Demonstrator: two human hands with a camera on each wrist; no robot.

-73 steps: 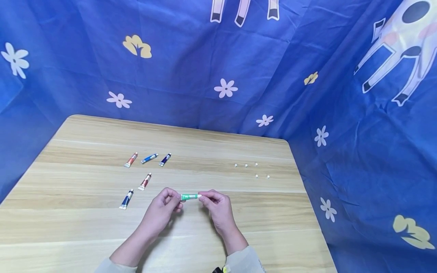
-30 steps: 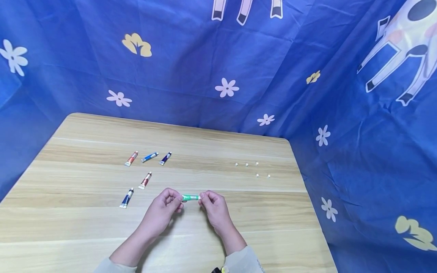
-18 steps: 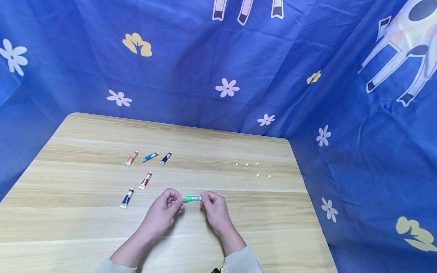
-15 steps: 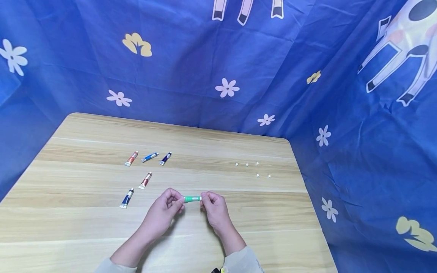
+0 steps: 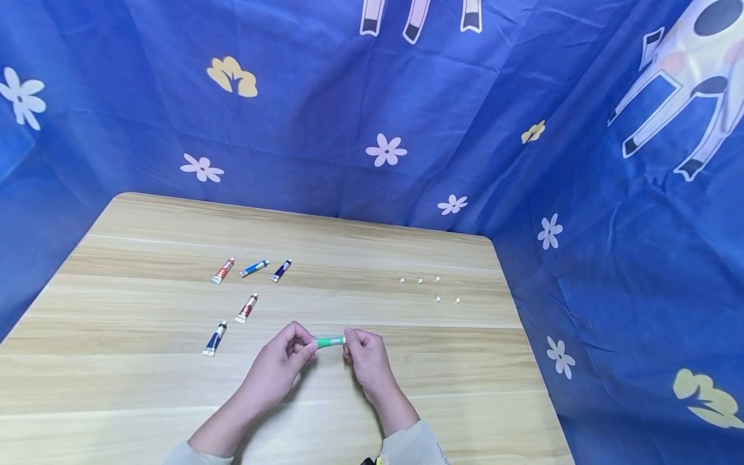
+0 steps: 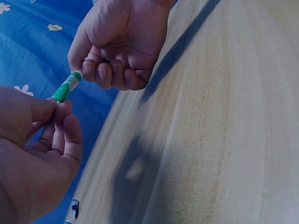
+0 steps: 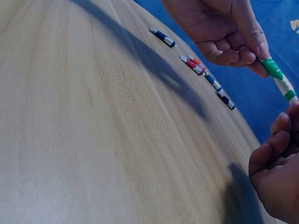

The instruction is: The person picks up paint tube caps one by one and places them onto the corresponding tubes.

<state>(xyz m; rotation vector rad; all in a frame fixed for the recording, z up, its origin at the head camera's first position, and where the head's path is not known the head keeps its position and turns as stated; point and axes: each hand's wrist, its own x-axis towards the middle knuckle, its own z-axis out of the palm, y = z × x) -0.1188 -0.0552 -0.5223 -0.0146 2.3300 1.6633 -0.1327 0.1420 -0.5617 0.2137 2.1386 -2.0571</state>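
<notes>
A small green and white paint tube (image 5: 330,342) is stretched between my two hands above the table. My left hand (image 5: 279,365) pinches its crimped tail end between thumb and fingers. At the other end, my right hand (image 5: 369,363) pinches the white tip, which the thumb and fingertips largely cover. In the left wrist view the tube (image 6: 66,88) slants up toward the right hand (image 6: 122,46), whose other fingers are curled in. The right wrist view shows the green band of the tube (image 7: 280,78) close to the right fingertips.
On the wooden table (image 5: 465,361), several paint tubes lie at left: an orange-red one (image 5: 223,270), a blue one (image 5: 254,268), a purple one (image 5: 281,270), a dark red one (image 5: 247,308) and a navy one (image 5: 215,338). Several small white caps (image 5: 420,281) lie at right. Blue cloth (image 5: 325,116) surrounds the table.
The green tube and both hands have shifted slightly right and nearer. The tube has turned about its length, and its right end now tilts a little upward. The other tubes and caps lie unmoved.
</notes>
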